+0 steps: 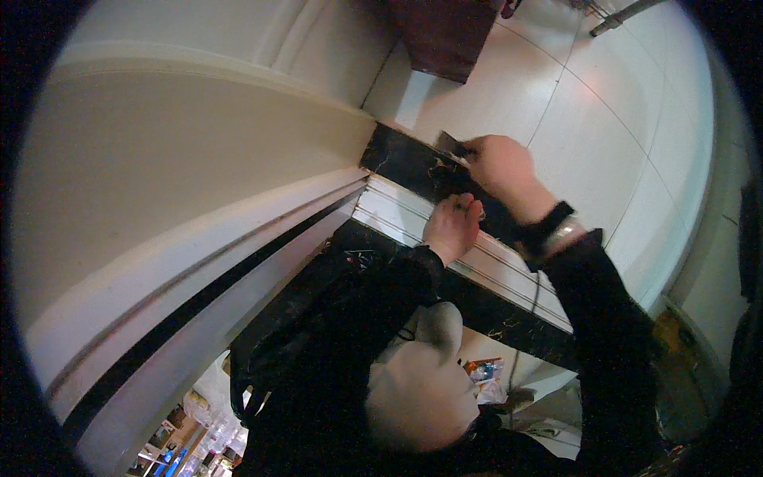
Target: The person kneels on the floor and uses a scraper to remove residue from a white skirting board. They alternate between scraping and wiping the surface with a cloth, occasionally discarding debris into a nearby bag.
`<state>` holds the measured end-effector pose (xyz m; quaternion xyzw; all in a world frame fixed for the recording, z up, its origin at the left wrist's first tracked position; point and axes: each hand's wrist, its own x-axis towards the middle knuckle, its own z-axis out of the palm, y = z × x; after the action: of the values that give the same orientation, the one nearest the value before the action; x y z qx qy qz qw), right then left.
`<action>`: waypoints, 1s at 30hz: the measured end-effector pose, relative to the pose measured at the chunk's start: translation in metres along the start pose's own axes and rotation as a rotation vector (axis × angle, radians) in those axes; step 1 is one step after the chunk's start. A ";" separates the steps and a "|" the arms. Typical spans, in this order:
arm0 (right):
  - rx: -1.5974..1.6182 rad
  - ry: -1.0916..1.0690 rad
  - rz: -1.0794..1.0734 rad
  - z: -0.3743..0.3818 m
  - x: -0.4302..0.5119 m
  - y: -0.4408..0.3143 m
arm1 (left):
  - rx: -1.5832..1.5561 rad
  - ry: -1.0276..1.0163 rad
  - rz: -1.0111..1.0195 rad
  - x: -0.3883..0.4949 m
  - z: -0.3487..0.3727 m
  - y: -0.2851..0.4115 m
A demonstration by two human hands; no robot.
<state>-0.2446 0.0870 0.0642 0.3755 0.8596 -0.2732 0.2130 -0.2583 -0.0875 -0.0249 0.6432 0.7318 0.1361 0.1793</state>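
My right hand (503, 170) grips a flat scraper-like piece (450, 143), its thin grey end sticking out past my fingers. That end lies over the far edge of a black marble threshold strip (399, 152), by the pale floor tiles. Closer to me, my left hand (453, 225) rests over the white sliding-door track (396, 206), fingers curled towards the black strip. Whether those fingers pinch something small is hidden. Dark sleeves cover both forearms, and a dark band is around my right wrist.
A cream door frame (197, 137) rises along the left. Beyond the threshold are glossy tiles (596, 125) and a dark red box-like piece (444, 36). A thin cable (536, 292) crosses the track on the right. Packets (486, 372) lie behind me; stocked shelves (185, 447) stand lower left.
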 end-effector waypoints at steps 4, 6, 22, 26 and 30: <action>0.121 0.156 -0.067 0.032 0.024 -0.052 | 0.045 -0.204 0.038 -0.002 0.003 -0.006; 0.147 0.198 -0.092 0.038 0.030 -0.064 | -0.001 -0.130 0.061 -0.003 0.003 -0.007; -0.005 0.069 0.184 -0.010 -0.114 0.104 | -0.017 0.155 -0.050 0.002 -0.001 0.006; 0.162 0.217 0.120 0.012 -0.091 0.070 | -0.024 0.169 -0.029 0.001 0.000 0.004; 0.188 0.216 0.109 0.027 -0.105 0.086 | -0.037 0.169 -0.011 -0.001 -0.001 0.004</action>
<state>-0.1089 0.0634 0.0767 0.4670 0.8265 -0.2986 0.0978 -0.2547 -0.0881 -0.0219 0.6218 0.7454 0.2025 0.1295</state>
